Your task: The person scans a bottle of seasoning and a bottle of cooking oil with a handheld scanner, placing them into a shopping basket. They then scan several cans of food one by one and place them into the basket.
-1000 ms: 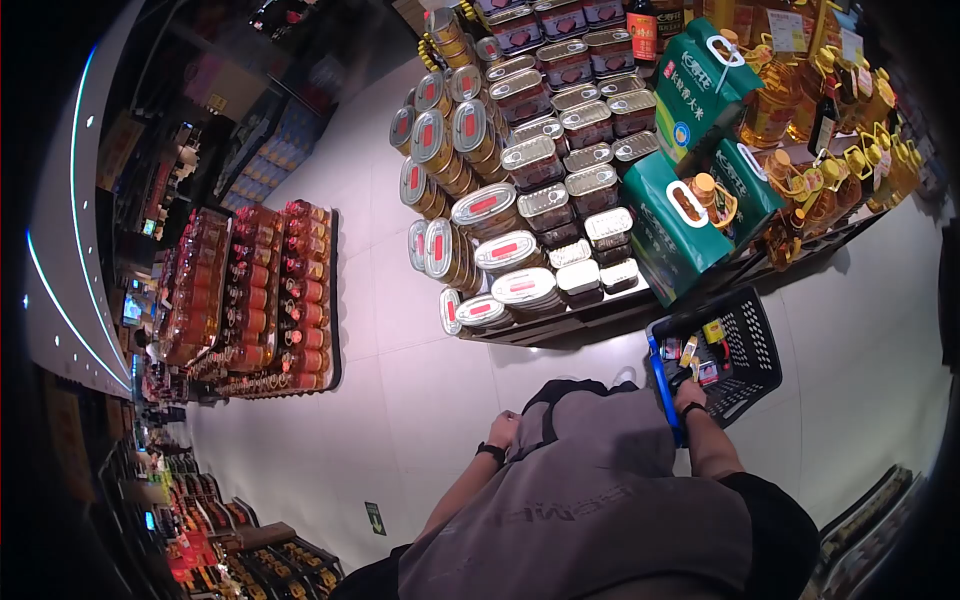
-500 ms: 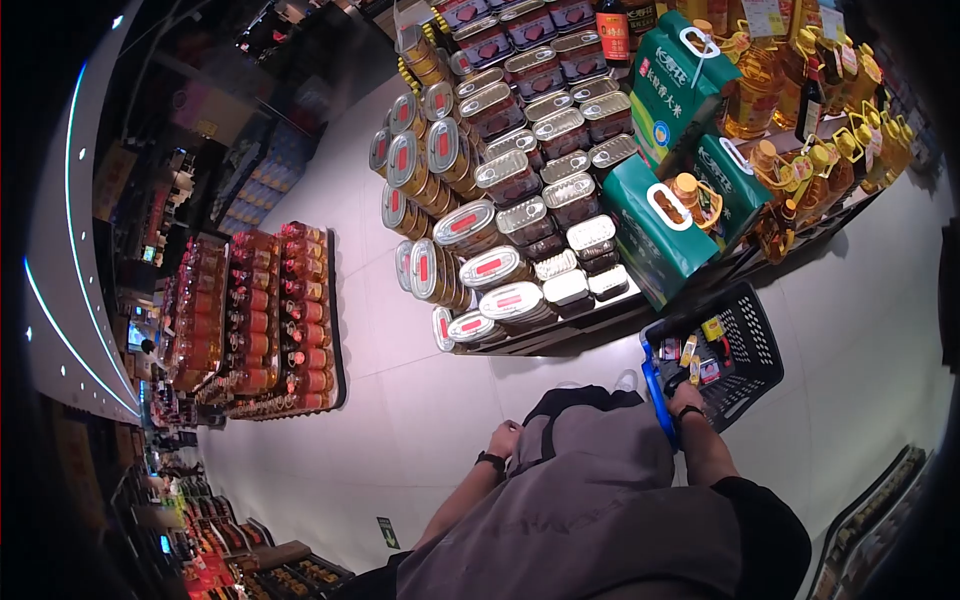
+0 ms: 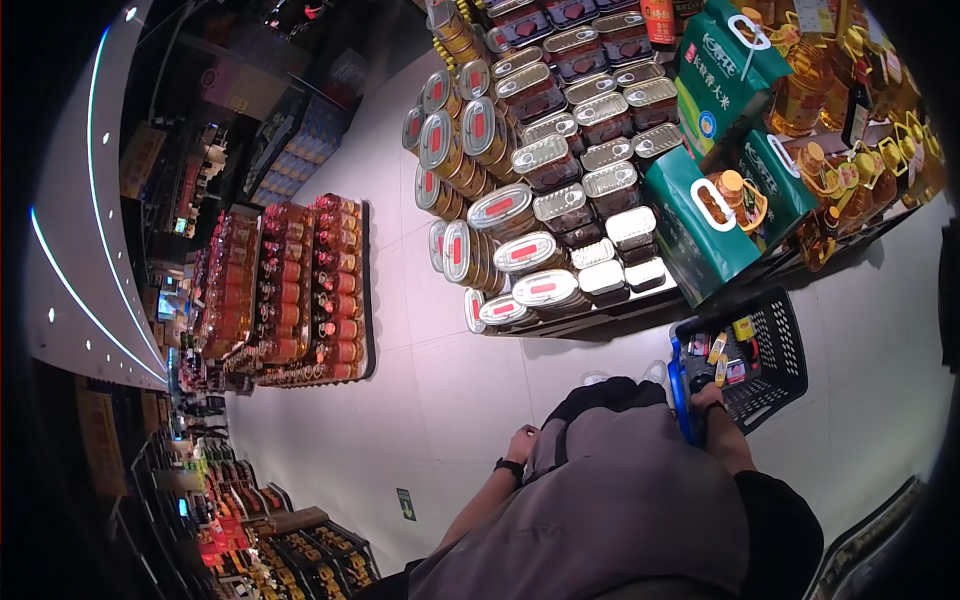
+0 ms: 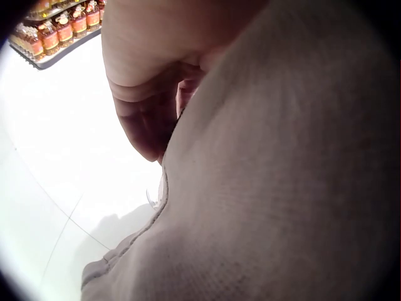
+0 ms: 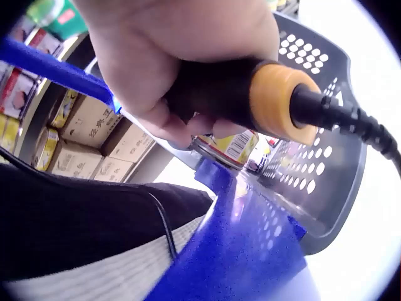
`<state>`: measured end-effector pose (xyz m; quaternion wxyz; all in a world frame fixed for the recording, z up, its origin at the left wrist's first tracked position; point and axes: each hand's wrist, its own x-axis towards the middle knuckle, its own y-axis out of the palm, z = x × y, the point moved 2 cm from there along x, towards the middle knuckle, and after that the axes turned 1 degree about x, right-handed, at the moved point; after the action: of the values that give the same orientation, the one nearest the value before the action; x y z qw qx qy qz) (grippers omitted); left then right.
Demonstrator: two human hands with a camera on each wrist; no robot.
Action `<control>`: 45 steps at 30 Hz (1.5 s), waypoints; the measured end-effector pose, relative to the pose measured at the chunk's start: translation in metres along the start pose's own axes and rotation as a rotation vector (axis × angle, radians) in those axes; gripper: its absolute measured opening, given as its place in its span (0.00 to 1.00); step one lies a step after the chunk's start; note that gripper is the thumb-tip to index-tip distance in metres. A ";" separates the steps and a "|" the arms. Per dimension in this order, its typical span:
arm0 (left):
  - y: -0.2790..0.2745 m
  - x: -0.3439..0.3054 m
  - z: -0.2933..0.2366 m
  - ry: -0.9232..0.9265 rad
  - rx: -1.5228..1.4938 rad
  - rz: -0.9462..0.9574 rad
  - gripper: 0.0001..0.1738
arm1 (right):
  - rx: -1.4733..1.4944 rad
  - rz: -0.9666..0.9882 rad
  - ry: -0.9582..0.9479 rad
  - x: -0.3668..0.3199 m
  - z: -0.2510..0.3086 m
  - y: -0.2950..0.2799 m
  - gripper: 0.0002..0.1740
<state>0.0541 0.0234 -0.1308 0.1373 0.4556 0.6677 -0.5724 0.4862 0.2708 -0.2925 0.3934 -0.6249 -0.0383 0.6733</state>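
Observation:
My right hand [image 3: 712, 396] grips a black cylindrical handle [image 5: 216, 88] at the near side of a dark grey shopping basket [image 3: 787, 340]. An orange collar [image 5: 283, 103] rings the handle's end, with a ribbed black cord beyond it. Blue edging [image 3: 681, 402] runs along the basket's near side, close by this hand. Inside lie a tin with a barcode [image 5: 237, 148], a yellow package [image 3: 743, 328] and several other small packages. My left hand [image 3: 522, 443] hangs at the hem of the grey shirt [image 4: 282, 163], fingers loosely curled, holding nothing.
Ahead stands a display of stacked tins [image 3: 545, 160], with green rice bags [image 3: 695, 225] and oil bottles [image 3: 800, 90] on its right. Bottles with red labels [image 3: 285, 290] fill a low stand at left. A shelf [image 3: 870, 540] is at lower right.
The head view swung so that the scene moved left, then back right, now slightly right of where it began. The right hand keeps its grip; the left stays beside the shirt.

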 end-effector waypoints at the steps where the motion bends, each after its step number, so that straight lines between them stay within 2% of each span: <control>1: 0.002 0.002 0.003 -0.015 -0.017 -0.008 0.25 | 0.050 0.043 0.029 0.005 0.000 0.002 0.30; 3: 0.002 0.000 0.003 -0.027 -0.040 -0.034 0.25 | 0.110 0.028 -0.042 0.028 -0.011 0.020 0.31; 6: -0.013 -0.010 -0.001 -0.004 -0.017 -0.024 0.26 | 0.246 0.006 -0.059 0.038 -0.025 0.035 0.27; 8: -0.016 0.000 0.008 0.015 0.060 -0.006 0.26 | 0.270 0.107 -0.171 0.041 -0.024 0.032 0.12; 9: -0.021 0.003 0.006 0.021 0.076 -0.011 0.26 | 0.288 0.109 -0.171 0.046 -0.022 0.034 0.12; 11: -0.026 -0.003 0.007 0.028 0.113 -0.008 0.27 | 0.622 0.333 0.045 0.058 -0.030 0.053 0.05; 12: -0.030 -0.010 -0.001 0.027 0.106 0.001 0.28 | 0.642 0.348 0.127 0.037 -0.017 0.037 0.03; 15: -0.038 -0.013 0.004 -0.003 0.141 0.029 0.28 | 0.671 0.339 0.079 0.077 -0.036 0.081 0.06; 19: -0.051 -0.026 -0.004 -0.072 0.242 0.014 0.29 | 0.757 0.331 0.078 0.064 -0.033 0.080 0.06; 22: -0.049 -0.033 0.006 -0.065 0.244 0.029 0.30 | 0.699 0.335 0.167 0.034 -0.018 0.051 0.06; 27: -0.051 -0.036 0.017 -0.033 0.202 0.003 0.31 | 0.760 0.436 0.140 0.052 -0.037 0.076 0.03; 28: -0.050 -0.036 0.017 -0.033 0.199 0.009 0.31 | 0.780 0.378 0.095 0.055 -0.038 0.082 0.01; 29: -0.049 -0.036 0.017 -0.034 0.178 0.014 0.31 | 0.800 0.318 0.054 0.056 -0.043 0.087 0.04; 30: -0.048 -0.035 0.017 -0.032 0.158 0.022 0.30 | 0.711 0.335 0.022 0.051 -0.042 0.078 0.11; 31: -0.044 -0.033 0.016 -0.022 0.157 0.036 0.30 | 0.712 0.320 0.031 0.038 -0.038 0.067 0.11; 33: -0.042 -0.024 0.013 -0.015 0.181 -0.003 0.28 | 0.601 0.126 -0.052 0.010 -0.023 0.042 0.15; 34: -0.041 -0.018 0.009 0.004 0.177 0.015 0.28 | 0.534 0.128 -0.032 -0.014 -0.010 0.017 0.19; 35: -0.040 -0.011 0.006 0.028 0.180 0.025 0.27 | 0.406 0.104 0.015 0.026 -0.035 0.044 0.24; 37: -0.039 0.003 -0.006 0.071 0.170 0.060 0.26 | 0.483 -0.015 -0.021 0.011 -0.041 0.034 0.26; 38: -0.042 0.008 -0.016 0.085 0.170 0.070 0.26 | 0.505 0.018 -0.048 0.047 -0.063 0.060 0.23; 39: -0.045 0.015 -0.023 0.098 0.173 0.081 0.25 | 0.495 0.017 -0.040 0.030 -0.057 0.045 0.18; 41: -0.045 0.034 -0.027 0.129 0.174 0.098 0.25 | 0.499 0.056 0.020 0.013 -0.058 0.034 0.17; 43: -0.048 0.053 -0.034 0.169 0.179 0.110 0.24 | 0.368 -0.167 -0.008 -0.024 -0.049 0.016 0.16; 44: -0.051 0.059 -0.037 0.168 0.188 0.109 0.24 | 0.444 -0.049 0.071 -0.019 -0.058 0.021 0.22; 45: -0.055 0.064 -0.038 0.165 0.196 0.108 0.23 | 0.448 -0.067 0.089 -0.030 -0.059 0.027 0.22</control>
<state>-0.0099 0.0898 -0.1293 0.0673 0.5476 0.5921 -0.5874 0.5220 0.2089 -0.2957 0.5457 -0.5492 0.1088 0.6234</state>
